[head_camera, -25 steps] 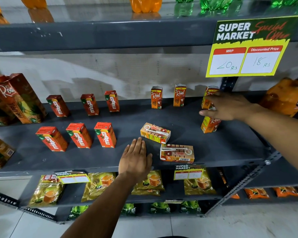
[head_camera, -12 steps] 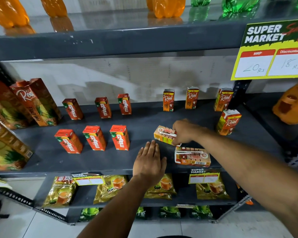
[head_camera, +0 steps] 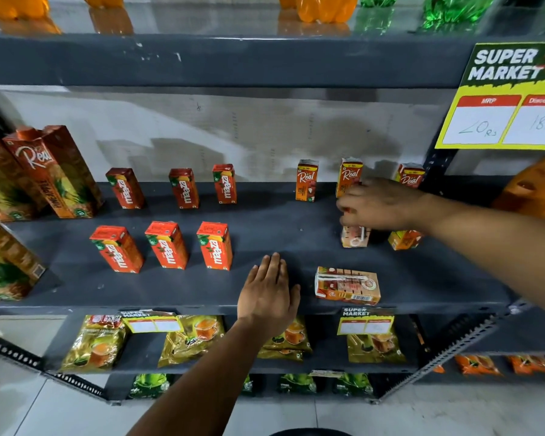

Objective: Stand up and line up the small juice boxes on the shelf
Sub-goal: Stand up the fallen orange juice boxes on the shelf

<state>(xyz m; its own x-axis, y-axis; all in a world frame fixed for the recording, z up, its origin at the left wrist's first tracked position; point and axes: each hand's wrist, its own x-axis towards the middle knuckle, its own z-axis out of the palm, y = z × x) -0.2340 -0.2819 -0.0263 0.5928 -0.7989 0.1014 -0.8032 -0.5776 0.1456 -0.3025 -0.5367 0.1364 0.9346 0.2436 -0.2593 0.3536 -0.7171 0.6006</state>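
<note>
Right now the right hand [head_camera: 379,204], in the right middle of the frame, has its fingers [head_camera: 348,212] closed over the top of a small Real juice box [head_camera: 354,237] and is setting it upright on the shelf [head_camera: 280,225]. The box's straw side faces the camera, and the hand hides its upper part. The left hand [head_camera: 269,294] lies flat and released on the shelf's front edge, holding nothing.

To finish this step well, I would put the box down square on its base, level with the partly hidden front box [head_camera: 403,239] just right of it and in front of the middle box [head_camera: 349,176] of the 3 Real boxes at the back. Turning the label forward would match the 6 Maaza boxes [head_camera: 167,243] at left centre. The fingers should let go only once it stands steady, since a narrow carton tips easily.

1 box [head_camera: 348,286] lies on its side near the front edge, lower centre-right, not yet stood up; it looks like the next one.
</note>
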